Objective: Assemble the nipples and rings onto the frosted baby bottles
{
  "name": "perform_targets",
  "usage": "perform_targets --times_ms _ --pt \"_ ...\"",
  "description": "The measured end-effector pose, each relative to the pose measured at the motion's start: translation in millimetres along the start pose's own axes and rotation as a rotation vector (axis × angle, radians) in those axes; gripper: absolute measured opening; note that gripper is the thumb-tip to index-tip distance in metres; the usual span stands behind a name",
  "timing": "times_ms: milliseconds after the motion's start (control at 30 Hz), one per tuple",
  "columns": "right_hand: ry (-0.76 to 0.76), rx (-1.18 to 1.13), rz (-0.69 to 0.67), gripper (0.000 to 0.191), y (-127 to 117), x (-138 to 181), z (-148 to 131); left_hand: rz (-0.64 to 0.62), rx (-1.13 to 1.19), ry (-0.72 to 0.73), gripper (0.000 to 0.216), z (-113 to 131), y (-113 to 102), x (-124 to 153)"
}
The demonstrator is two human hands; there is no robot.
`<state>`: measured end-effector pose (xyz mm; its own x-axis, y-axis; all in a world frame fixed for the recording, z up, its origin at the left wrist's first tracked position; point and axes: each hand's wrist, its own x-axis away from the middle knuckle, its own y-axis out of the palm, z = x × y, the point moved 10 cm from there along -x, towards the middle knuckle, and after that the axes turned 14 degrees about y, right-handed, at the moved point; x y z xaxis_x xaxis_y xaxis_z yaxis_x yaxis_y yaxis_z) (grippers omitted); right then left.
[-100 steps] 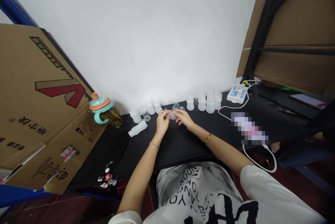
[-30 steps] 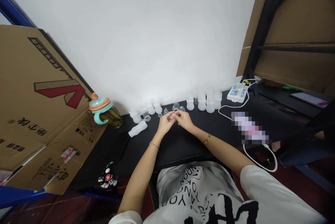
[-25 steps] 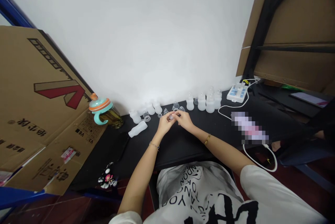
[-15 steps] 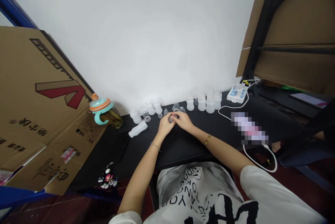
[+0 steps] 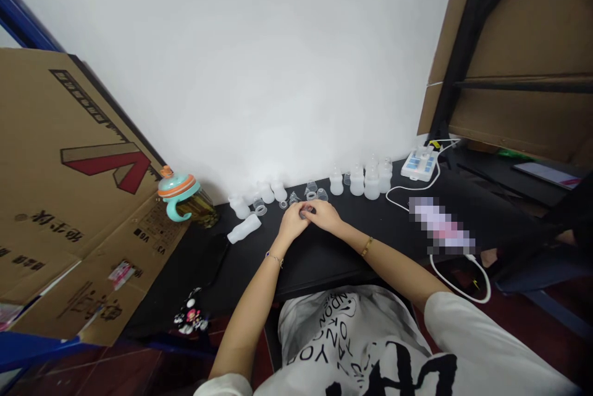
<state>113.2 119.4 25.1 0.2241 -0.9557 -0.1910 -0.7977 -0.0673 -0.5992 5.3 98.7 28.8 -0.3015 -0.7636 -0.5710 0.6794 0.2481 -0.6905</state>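
My left hand [image 5: 293, 221] and my right hand [image 5: 325, 215] meet over the black table, fingers closed around one small clear plastic piece [image 5: 304, 214]. The fingers cover most of it, so its exact kind is hidden. Just beyond my hands lie loose clear bottle parts, among them a ring [image 5: 283, 204], a teat-shaped piece [image 5: 293, 199] and a clear cap [image 5: 321, 194]. To the left are milky bottle bodies without tops [image 5: 239, 206]; one bottle body [image 5: 244, 229] lies on its side. Several upright baby bottles with clear tops [image 5: 371, 183] stand right of my hands.
A turquoise-lidded jug [image 5: 178, 192] with dark liquid stands at the left beside a cardboard panel [image 5: 41, 155]. At the right are a white power strip [image 5: 419, 164], a cable and a blurred phone-shaped object [image 5: 442, 226]. A white wall [image 5: 278, 75] closes off the back.
My fingers have shifted slightly around the clear piece, and a little more of it shows between them. The bottles and loose parts stay where they were.
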Motion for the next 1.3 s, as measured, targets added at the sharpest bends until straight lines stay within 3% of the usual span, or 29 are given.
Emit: perform_targets --times_ms 267,600,1033,1300 --pt "-0.004 -0.021 0.004 0.021 -6 -3 -3 0.038 0.125 -0.051 0.029 -7 0 1" --pt "0.075 -0.057 0.248 0.027 -61 -18 16 -0.009 0.086 -0.094 0.025 -18 11 3" --pt "0.087 0.045 0.312 0.024 -70 -27 29 -0.102 0.136 -0.143 0.028 -24 23 7" --pt "0.06 -0.019 0.441 0.03 -87 -26 32 -0.131 0.107 -0.136 0.03 -21 24 7"
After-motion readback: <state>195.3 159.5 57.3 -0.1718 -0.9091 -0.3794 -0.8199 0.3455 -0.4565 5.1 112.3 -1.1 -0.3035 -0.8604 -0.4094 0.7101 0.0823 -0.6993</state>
